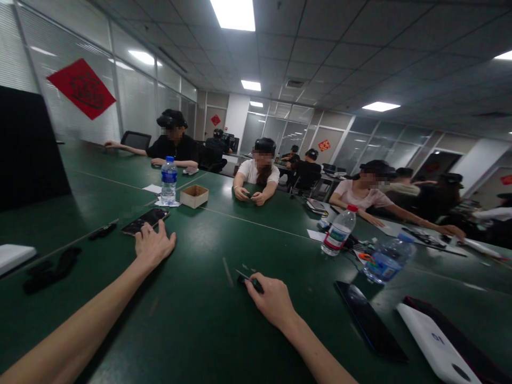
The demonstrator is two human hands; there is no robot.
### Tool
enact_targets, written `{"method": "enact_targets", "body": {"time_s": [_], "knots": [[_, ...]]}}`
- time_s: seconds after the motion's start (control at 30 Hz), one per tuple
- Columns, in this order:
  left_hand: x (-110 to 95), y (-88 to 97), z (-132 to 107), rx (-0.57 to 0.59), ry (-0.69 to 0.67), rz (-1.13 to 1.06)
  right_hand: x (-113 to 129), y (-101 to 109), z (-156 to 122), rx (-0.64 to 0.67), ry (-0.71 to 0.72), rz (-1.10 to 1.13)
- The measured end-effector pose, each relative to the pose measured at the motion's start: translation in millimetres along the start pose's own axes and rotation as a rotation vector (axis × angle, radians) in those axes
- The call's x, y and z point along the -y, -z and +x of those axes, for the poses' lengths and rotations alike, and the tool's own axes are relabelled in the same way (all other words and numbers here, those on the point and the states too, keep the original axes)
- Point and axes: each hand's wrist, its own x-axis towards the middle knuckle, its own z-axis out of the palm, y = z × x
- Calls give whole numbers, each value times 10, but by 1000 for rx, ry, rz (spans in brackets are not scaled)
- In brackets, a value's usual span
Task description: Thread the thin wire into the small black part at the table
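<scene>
My left hand lies flat on the green table with its fingers stretched out, fingertips touching the near edge of a black smartphone. My right hand rests on the table nearer the middle, fingers curled in a pinch around a small black object with a thin tip sticking out to the left. A few small specks lie on the table just beyond that object.
A water bottle and a small cardboard box stand beyond the phone. Two more bottles, a dark phone and a white device lie to the right. Black straps lie left. Several people sit across the table.
</scene>
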Motion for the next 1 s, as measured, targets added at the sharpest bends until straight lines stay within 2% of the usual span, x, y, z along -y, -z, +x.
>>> {"method": "enact_targets", "body": {"time_s": [0.23, 0.43, 0.57, 0.7, 0.8, 0.9, 1.0], "knots": [[-3, 40, -16, 26, 16, -25, 12, 9, 0, 1, -2, 4], [-68, 85, -53, -43, -62, -32, 23, 13, -5, -8, -17, -36], [-316, 147, -220, -72, -241, -61, 17, 8, -6, -18, -7, -44], [-689, 154, -516, -18, -425, -142, 2, -3, -10, -21, 26, -32], [-852, 141, -651, 16, -506, -174, -7, -9, -9, -25, 31, -38], [-748, 131, -553, 26, -462, -170, -15, -11, -5, -13, 30, -28], [-357, 125, -260, -23, -296, -146, -22, -11, -4, 2, 32, 1]]}}
